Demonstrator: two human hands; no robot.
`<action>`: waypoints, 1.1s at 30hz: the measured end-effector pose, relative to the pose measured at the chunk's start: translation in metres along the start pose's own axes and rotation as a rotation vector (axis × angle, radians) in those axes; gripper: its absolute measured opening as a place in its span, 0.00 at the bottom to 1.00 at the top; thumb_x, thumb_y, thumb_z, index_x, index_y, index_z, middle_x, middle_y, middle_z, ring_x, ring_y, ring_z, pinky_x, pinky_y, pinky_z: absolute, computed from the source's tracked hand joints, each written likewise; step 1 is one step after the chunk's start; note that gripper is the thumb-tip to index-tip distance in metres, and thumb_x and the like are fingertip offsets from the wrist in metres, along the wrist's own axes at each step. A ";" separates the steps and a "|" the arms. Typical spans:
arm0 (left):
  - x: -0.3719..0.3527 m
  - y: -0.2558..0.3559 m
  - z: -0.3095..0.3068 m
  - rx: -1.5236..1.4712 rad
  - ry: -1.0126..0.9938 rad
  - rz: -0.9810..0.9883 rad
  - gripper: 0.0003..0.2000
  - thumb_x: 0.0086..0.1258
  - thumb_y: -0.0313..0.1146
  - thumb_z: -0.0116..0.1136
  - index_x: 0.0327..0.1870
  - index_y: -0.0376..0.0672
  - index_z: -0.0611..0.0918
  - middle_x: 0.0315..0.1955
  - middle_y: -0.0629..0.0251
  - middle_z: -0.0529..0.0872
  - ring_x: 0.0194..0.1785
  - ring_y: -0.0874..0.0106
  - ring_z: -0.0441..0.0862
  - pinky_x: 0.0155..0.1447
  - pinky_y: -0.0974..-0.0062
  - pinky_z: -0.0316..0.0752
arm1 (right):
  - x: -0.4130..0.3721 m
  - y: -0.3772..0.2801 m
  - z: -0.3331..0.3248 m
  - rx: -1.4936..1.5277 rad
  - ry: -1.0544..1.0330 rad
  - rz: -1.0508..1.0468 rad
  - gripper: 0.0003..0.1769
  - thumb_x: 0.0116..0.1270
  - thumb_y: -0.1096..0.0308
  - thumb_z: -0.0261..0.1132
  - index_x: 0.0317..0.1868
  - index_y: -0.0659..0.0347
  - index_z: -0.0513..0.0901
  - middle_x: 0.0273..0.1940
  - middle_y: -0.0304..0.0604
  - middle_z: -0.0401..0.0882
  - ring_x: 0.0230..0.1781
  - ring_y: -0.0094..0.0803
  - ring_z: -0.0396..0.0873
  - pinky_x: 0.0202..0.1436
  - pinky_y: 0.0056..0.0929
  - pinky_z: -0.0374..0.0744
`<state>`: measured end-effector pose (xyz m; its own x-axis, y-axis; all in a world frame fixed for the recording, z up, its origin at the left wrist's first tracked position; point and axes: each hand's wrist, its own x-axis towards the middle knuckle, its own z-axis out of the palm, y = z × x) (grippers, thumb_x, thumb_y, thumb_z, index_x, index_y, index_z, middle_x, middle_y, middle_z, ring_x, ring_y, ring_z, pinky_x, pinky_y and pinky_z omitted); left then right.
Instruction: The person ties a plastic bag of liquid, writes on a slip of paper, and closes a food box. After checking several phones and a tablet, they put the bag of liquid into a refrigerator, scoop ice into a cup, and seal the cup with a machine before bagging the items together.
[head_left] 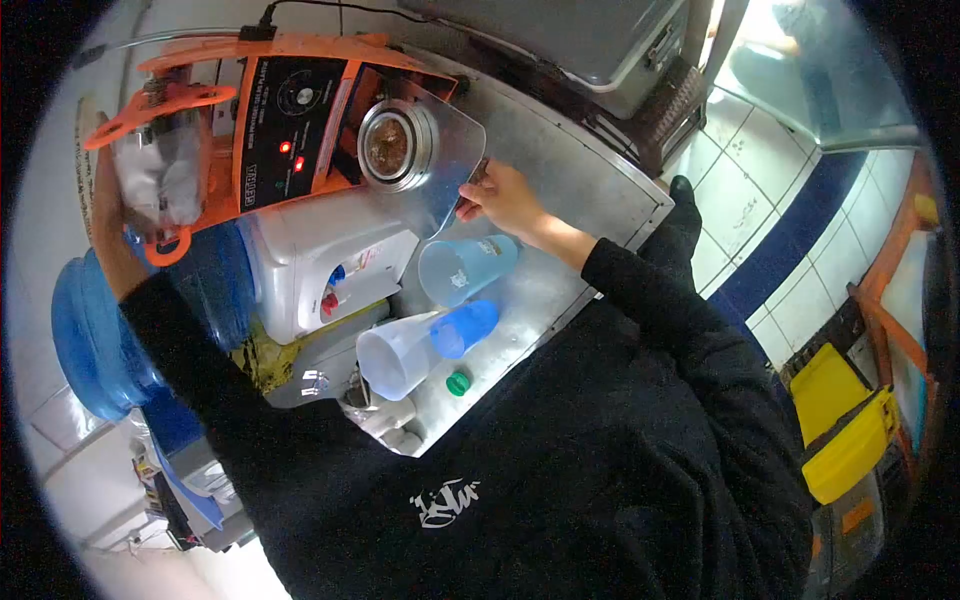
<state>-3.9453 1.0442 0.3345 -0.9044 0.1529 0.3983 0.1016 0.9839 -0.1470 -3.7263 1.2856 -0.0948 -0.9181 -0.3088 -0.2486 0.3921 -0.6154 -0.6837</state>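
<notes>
Steel counter [575,170], tile floor [750,200]; R hand [505,197]: shield [445,150].

Steel counter [590,190] with orange sealing machine [290,120], white dispenser [320,270], blue jug [468,268], clear jug [395,355], green cap [458,382].

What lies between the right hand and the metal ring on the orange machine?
Head view: a clear plastic sheet, held at its edge by the right hand, reaches to the metal ring.

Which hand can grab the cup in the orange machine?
Probably the right hand: it holds the clear plastic sheet beside the brown-filled cup. The left hand is away at the orange lever.
</notes>
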 end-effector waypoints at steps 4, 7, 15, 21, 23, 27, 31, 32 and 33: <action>-0.016 -0.006 0.005 0.089 0.110 0.110 0.28 0.77 0.55 0.30 0.57 0.45 0.79 0.45 0.54 0.85 0.50 0.49 0.80 0.54 0.58 0.74 | 0.006 0.006 0.009 0.027 0.053 -0.112 0.07 0.68 0.76 0.60 0.43 0.70 0.72 0.31 0.49 0.82 0.29 0.33 0.84 0.32 0.29 0.84; -0.073 0.083 0.021 0.359 0.442 0.168 0.30 0.74 0.58 0.36 0.53 0.39 0.80 0.43 0.47 0.85 0.49 0.52 0.82 0.51 0.55 0.74 | 0.016 -0.007 0.018 0.017 0.086 -0.107 0.07 0.67 0.76 0.61 0.41 0.70 0.72 0.29 0.48 0.82 0.26 0.31 0.84 0.27 0.28 0.83; -0.090 0.086 0.082 0.661 1.053 0.211 0.34 0.65 0.67 0.47 0.49 0.38 0.76 0.38 0.58 0.75 0.39 0.57 0.72 0.41 0.56 0.64 | 0.077 -0.014 0.035 -0.034 0.105 -0.038 0.09 0.66 0.75 0.63 0.40 0.71 0.72 0.29 0.51 0.81 0.22 0.33 0.83 0.23 0.30 0.83; -0.103 0.102 0.101 0.558 1.000 0.107 0.40 0.63 0.70 0.46 0.59 0.37 0.66 0.53 0.50 0.70 0.54 0.55 0.66 0.56 0.51 0.57 | 0.121 -0.028 0.053 -0.046 0.109 -0.024 0.09 0.66 0.75 0.62 0.40 0.71 0.70 0.31 0.52 0.80 0.25 0.37 0.85 0.24 0.31 0.85; -0.107 0.106 0.110 0.479 0.967 0.072 0.44 0.61 0.70 0.49 0.64 0.37 0.62 0.59 0.47 0.65 0.61 0.54 0.61 0.60 0.48 0.52 | 0.136 -0.026 0.056 -0.024 0.074 -0.006 0.08 0.68 0.76 0.60 0.40 0.70 0.69 0.34 0.53 0.80 0.29 0.40 0.85 0.28 0.33 0.87; -0.110 0.106 0.121 0.478 0.988 0.033 0.47 0.60 0.71 0.51 0.67 0.36 0.60 0.63 0.44 0.62 0.64 0.52 0.58 0.63 0.46 0.49 | 0.163 -0.019 0.061 0.033 0.026 0.007 0.07 0.68 0.76 0.59 0.42 0.68 0.69 0.36 0.51 0.79 0.29 0.42 0.85 0.32 0.36 0.88; -0.110 0.106 0.123 0.450 0.991 0.035 0.49 0.59 0.71 0.52 0.68 0.36 0.60 0.66 0.44 0.61 0.67 0.50 0.56 0.65 0.44 0.46 | 0.172 -0.025 0.059 0.117 -0.012 0.074 0.09 0.68 0.76 0.59 0.36 0.61 0.64 0.35 0.50 0.76 0.34 0.46 0.85 0.36 0.39 0.89; -0.111 0.109 0.122 0.453 0.991 0.031 0.49 0.59 0.71 0.52 0.68 0.36 0.60 0.66 0.44 0.61 0.68 0.50 0.56 0.65 0.44 0.46 | 0.167 -0.030 0.059 0.135 -0.022 0.080 0.12 0.68 0.76 0.59 0.34 0.59 0.62 0.35 0.50 0.76 0.35 0.46 0.85 0.37 0.40 0.89; -0.112 0.111 0.121 0.456 0.989 0.025 0.49 0.59 0.71 0.53 0.68 0.36 0.60 0.66 0.44 0.61 0.68 0.50 0.56 0.65 0.45 0.46 | 0.161 -0.035 0.059 0.152 -0.032 0.088 0.14 0.68 0.76 0.59 0.32 0.58 0.61 0.35 0.50 0.76 0.36 0.47 0.85 0.38 0.41 0.89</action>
<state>-3.8830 1.1250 0.1640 -0.1500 0.3801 0.9127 -0.2319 0.8839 -0.4062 -3.8844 1.2144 -0.0703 -0.8784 -0.3878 -0.2793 0.4775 -0.6868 -0.5479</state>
